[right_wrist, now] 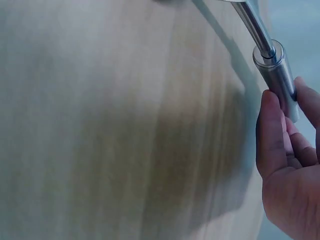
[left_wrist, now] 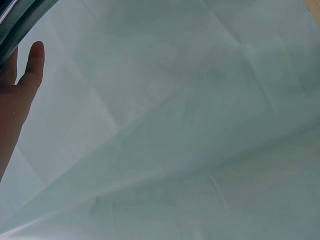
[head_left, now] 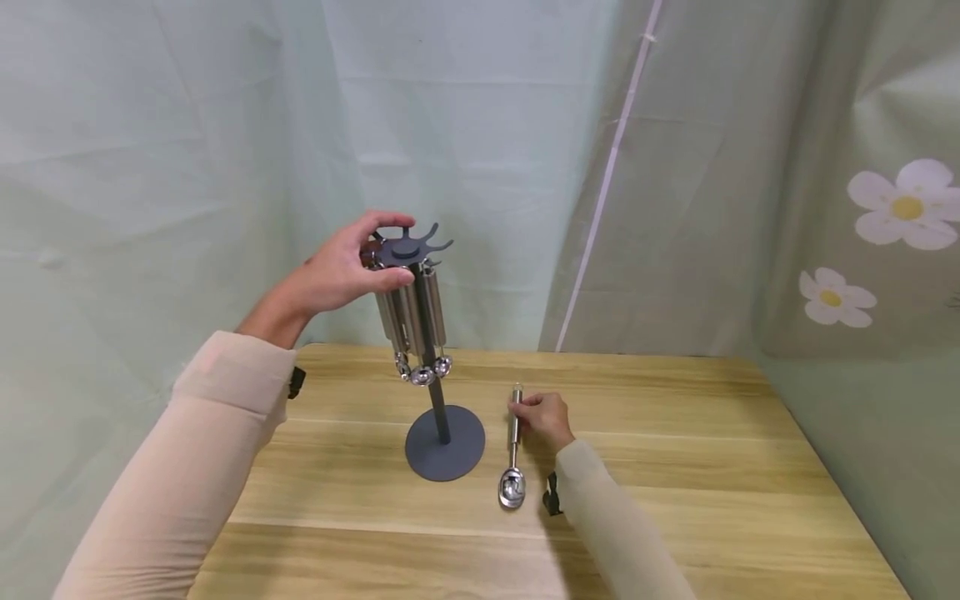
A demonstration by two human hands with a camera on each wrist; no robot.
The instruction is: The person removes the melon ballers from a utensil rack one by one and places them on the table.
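A dark grey utensil stand [head_left: 444, 450] with a round base stands on the wooden table [head_left: 675, 467]. Its slotted top disc [head_left: 408, 247] carries several steel utensils [head_left: 420, 321] hanging by their handles. My left hand [head_left: 352, 267] grips the disc's left edge, thumb underneath and fingers over the top. A steel scoop [head_left: 513, 454] lies flat on the table right of the base, bowl toward me. My right hand [head_left: 542, 417] pinches its handle [right_wrist: 278, 80] near the far end. The left wrist view shows only fingers [left_wrist: 31, 65] against the cloth.
Pale green cloth [head_left: 225, 150] hangs behind the table, with a flower-printed sheet [head_left: 862, 250] on the right. The table's right edge [head_left: 832, 467] runs diagonally toward me.
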